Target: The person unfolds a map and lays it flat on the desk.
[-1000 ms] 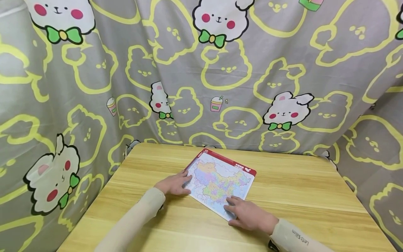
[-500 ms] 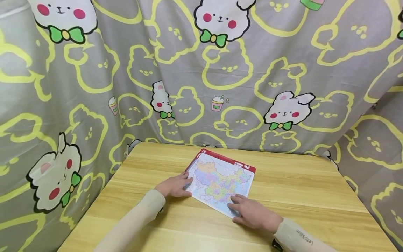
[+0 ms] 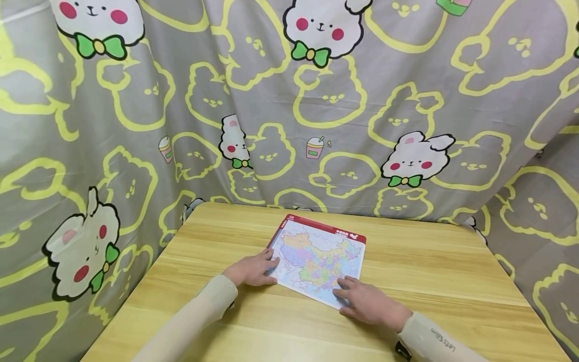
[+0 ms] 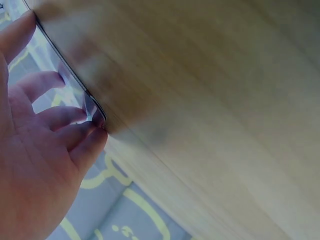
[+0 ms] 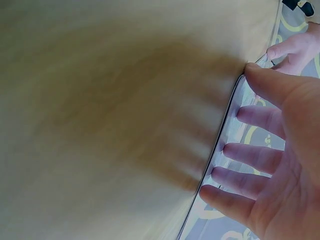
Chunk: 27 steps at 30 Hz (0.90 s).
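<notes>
A thin rectangular map board (image 3: 312,256), with a red top band and a coloured map, lies slightly turned on the wooden table. At its left edge, my left hand (image 3: 253,267) rests with loosely spread fingertips on the board. My right hand (image 3: 371,301) touches the lower right part with its fingers, thumb at the bottom edge. In the left wrist view, the fingertips of the left hand (image 4: 45,135) press the glossy board (image 4: 70,82). The right wrist view has the right hand (image 5: 280,145) with spread, nearly straight fingers along the board's edge (image 5: 222,130).
The light wooden table (image 3: 434,281) stretches around the board on all sides. A grey curtain (image 3: 271,95) with yellow outlines and white rabbits hangs behind the table and along both sides.
The map board has turned a little counterclockwise, so its top edge lies more level. My right hand has moved right and slightly away with the lower corner; my left hand has barely shifted.
</notes>
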Available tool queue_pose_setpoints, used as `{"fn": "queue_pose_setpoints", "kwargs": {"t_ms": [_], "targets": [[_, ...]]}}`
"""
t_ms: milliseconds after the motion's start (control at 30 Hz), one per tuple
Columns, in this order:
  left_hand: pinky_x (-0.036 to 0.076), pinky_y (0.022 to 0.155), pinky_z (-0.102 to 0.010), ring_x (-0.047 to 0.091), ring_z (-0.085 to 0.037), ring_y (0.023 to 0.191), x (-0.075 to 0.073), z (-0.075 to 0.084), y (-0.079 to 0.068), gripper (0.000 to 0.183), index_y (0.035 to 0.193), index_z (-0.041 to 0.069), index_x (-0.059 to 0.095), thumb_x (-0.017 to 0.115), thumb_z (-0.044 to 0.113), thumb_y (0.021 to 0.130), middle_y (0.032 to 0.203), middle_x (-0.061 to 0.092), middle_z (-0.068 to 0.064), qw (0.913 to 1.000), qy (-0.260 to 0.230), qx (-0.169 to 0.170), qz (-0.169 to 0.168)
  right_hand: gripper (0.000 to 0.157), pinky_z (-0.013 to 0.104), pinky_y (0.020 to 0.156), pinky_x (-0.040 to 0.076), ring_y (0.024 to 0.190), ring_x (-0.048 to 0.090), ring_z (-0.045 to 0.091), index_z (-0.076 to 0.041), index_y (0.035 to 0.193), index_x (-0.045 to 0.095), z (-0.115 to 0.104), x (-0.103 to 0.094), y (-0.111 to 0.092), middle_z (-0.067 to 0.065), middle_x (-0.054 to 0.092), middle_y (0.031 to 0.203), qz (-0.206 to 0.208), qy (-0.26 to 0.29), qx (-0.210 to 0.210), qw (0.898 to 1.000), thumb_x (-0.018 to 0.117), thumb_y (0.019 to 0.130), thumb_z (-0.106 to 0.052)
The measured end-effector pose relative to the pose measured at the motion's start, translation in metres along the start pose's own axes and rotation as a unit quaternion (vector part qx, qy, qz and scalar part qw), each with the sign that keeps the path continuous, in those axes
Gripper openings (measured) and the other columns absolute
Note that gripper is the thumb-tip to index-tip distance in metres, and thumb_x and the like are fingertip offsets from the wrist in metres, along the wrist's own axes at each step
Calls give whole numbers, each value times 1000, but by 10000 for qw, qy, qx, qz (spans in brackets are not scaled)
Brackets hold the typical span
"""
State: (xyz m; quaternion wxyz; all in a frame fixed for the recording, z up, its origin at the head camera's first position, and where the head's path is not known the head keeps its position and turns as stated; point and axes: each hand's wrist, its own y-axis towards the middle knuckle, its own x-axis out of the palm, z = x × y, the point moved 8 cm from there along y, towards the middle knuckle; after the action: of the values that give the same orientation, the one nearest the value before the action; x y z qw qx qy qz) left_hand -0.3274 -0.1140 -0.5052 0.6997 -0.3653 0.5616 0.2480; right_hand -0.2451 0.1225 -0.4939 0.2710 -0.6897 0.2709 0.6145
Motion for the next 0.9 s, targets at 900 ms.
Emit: {"fn": "queue_pose_setpoints", "kwargs": {"t_ms": [900], "targets": [[30,108,-39,25,-29,139,3,31,-8,65,145,14,41,50,52,93,151,27,-17,9987,280,419,5,49,53,92,43,119,47,44,-1,127,58,27,-6,-11,25,49,133,368,117,191,9991,62,90,-33]]}}
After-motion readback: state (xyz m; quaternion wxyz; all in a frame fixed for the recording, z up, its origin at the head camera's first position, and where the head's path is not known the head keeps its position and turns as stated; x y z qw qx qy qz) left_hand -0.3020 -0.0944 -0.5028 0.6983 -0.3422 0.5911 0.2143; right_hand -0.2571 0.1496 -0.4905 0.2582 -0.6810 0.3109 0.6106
